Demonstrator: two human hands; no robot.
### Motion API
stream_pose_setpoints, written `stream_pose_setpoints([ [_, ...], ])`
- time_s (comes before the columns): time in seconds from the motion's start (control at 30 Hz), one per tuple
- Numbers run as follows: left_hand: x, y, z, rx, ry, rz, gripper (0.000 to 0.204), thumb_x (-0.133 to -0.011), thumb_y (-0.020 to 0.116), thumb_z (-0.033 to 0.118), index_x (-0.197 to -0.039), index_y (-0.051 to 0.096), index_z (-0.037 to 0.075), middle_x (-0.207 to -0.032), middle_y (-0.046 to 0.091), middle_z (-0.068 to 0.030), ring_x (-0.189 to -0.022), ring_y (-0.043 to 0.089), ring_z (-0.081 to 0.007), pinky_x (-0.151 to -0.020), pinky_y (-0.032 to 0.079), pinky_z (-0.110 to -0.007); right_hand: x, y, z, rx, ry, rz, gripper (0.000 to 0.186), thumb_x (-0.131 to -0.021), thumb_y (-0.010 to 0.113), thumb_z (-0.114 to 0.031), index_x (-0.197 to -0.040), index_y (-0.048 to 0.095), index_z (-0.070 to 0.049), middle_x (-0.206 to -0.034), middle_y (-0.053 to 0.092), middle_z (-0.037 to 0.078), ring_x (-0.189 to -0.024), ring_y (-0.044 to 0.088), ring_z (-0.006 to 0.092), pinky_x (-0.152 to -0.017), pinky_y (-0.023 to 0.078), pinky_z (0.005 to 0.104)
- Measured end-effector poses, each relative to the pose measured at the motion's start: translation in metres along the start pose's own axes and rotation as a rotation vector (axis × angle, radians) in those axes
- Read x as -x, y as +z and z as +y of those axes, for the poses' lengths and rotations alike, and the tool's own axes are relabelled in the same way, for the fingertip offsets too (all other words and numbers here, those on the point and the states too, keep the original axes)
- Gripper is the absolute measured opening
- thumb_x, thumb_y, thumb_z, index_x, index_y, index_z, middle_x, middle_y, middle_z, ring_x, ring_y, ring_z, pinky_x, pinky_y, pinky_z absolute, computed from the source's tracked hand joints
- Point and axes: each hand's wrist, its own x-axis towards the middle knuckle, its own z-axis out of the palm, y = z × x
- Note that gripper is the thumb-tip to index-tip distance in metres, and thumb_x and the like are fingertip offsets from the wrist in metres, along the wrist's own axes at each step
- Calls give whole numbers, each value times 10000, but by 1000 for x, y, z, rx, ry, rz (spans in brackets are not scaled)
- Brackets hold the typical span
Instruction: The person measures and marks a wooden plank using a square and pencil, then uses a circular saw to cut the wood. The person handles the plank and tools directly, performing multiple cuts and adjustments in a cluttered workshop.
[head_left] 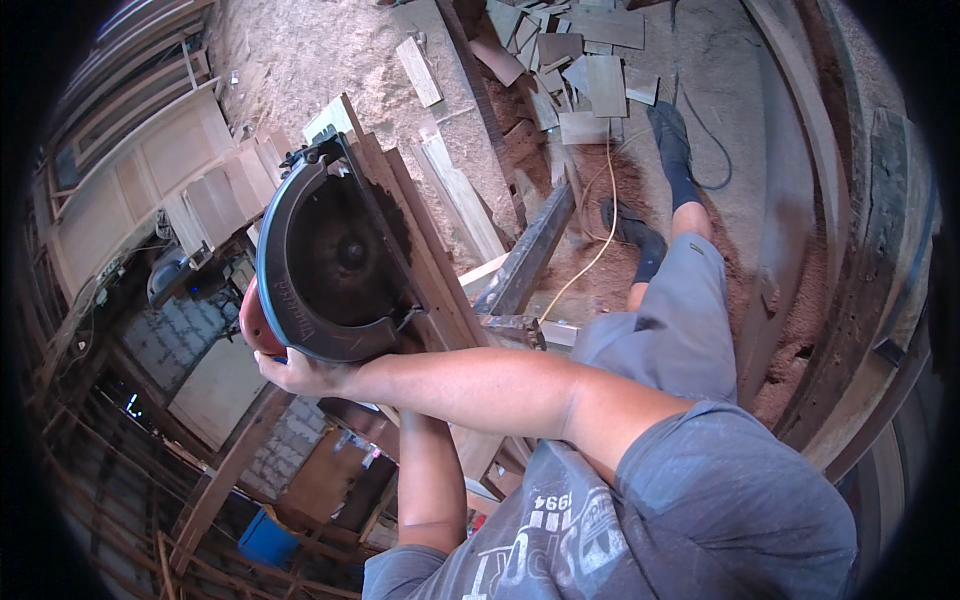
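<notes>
Overhead, round black-guarded circular saw [335,260] in right hand [300,372], against rough plank [415,240].

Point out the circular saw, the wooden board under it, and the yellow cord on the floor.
Saw [335,255], head view, middle of the black blade guard.
Board [440,290], head view, brown face right of the saw.
Yellow cord [600,240], head view, mid-length on the sawdust floor.

Materials and finishes: circular saw and surroundings

The circular saw [335,255] has a matt black guard, a dull dark metal blade and a glossy red body at 8 o'clock; the plank [425,255] beneath is raw, unfinished wood; at 12 o'clock lie rough wood offcuts [575,60] on powdery sawdust [300,50].
</notes>
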Motion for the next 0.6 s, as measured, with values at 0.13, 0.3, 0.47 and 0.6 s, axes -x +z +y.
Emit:
stream_pose_setpoints([
  [0.13, 4, -2, -2, 13, -7, 10, 342, -1071, 599, 125, -1371, 530, -25, -1279, 610, -127, -1160, 631, -216, -1029, 527, -388, 2, 1, 1, 9, 6, -20, 670, -1007, 700, -195, -1532, 386, 79, -1496, 496, 324, -1365, 531, 484, -1152, 429, 560],
  [0.3, 2, -1, -2, 30, -9, 6, 337, -1073, 596, 126, -1367, 530, -25, -1274, 610, -126, -1155, 631, -214, -1025, 529, -388, 1, 3, 1, 28, -2, -30, 690, -1011, 692, -192, -1552, 362, 83, -1527, 473, 329, -1387, 514, 488, -1164, 420, 564],
  [0.47, 1, 0, -4, 56, -10, 0, 331, -1076, 592, 127, -1364, 531, -24, -1268, 609, -125, -1150, 632, -212, -1021, 532, -388, 5, 3, 0, 62, -7, -49, 711, -1015, 684, -189, -1572, 339, 87, -1557, 450, 334, -1408, 497, 492, -1175, 412, 568],
  [0.6, 0, 1, -6, 92, -8, -14, 326, -1077, 588, 127, -1361, 531, -24, -1264, 609, -123, -1147, 632, -210, -1017, 534, -389, 12, 1, -1, 108, -14, -72, 728, -1018, 677, -186, -1589, 320, 91, -1582, 432, 338, -1426, 483, 496, -1185, 405, 571],
])
